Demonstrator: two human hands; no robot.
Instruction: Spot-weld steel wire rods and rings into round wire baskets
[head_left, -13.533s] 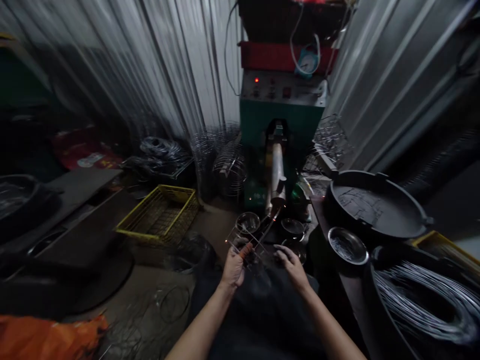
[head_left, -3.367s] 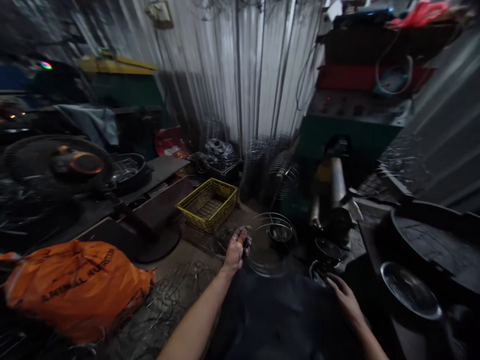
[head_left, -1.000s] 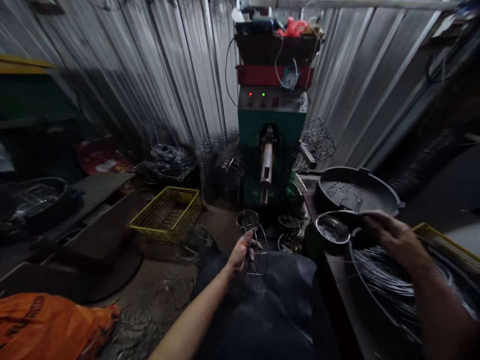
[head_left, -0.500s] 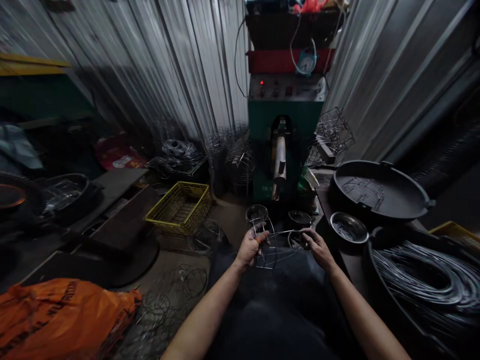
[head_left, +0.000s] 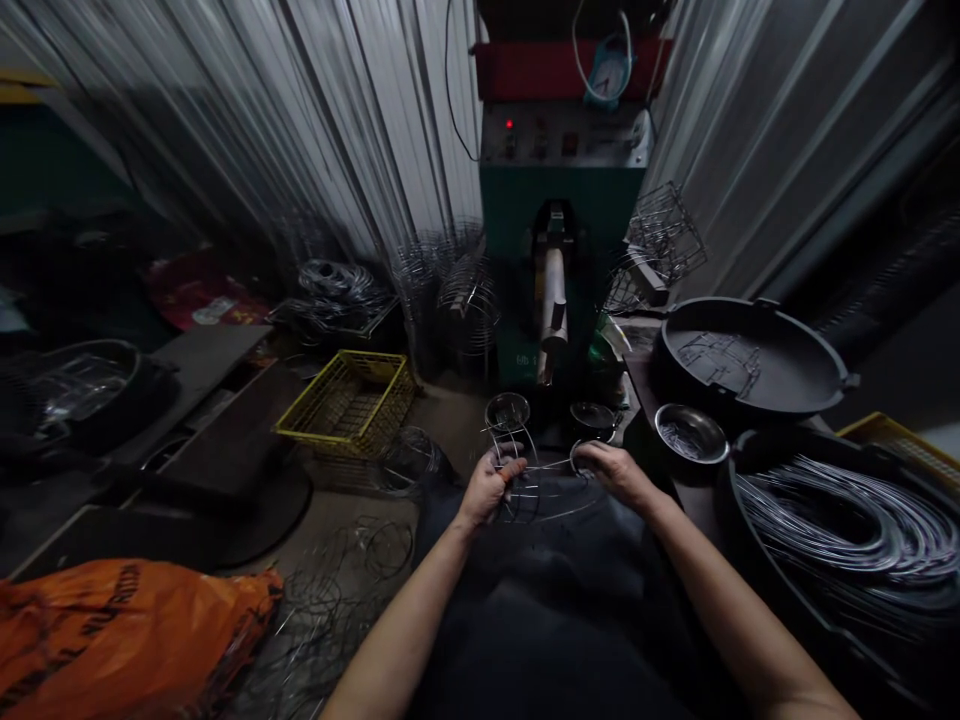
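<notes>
Over my dark-clad lap, my left hand (head_left: 487, 487) is closed around a small bent-wire frame (head_left: 535, 446), whose thin curved and straight rods stick out past the fingers. A thin straight wire (head_left: 553, 465) runs from it to my right hand (head_left: 616, 472), where the fingers pinch its end. Whether this wire is joined to the frame I cannot tell. Just beyond my hands, a small round metal bowl (head_left: 508, 410) and a second round dish (head_left: 592, 416) stand below the green machine (head_left: 510, 220) and its protruding metal arm (head_left: 554, 290).
On my right are a wide black pan (head_left: 795, 370) with wire pieces, a steel bowl (head_left: 709, 436) and a tub holding coiled wire (head_left: 900, 530). On my left, a yellow wire basket (head_left: 345, 425), loose wire frames (head_left: 337, 590) and an orange bag (head_left: 127, 630).
My view has tilted down slightly and shifted. Relative to my left hand, my right hand has moved slightly away and turned palm-down. Both keep hold of the wirework.
</notes>
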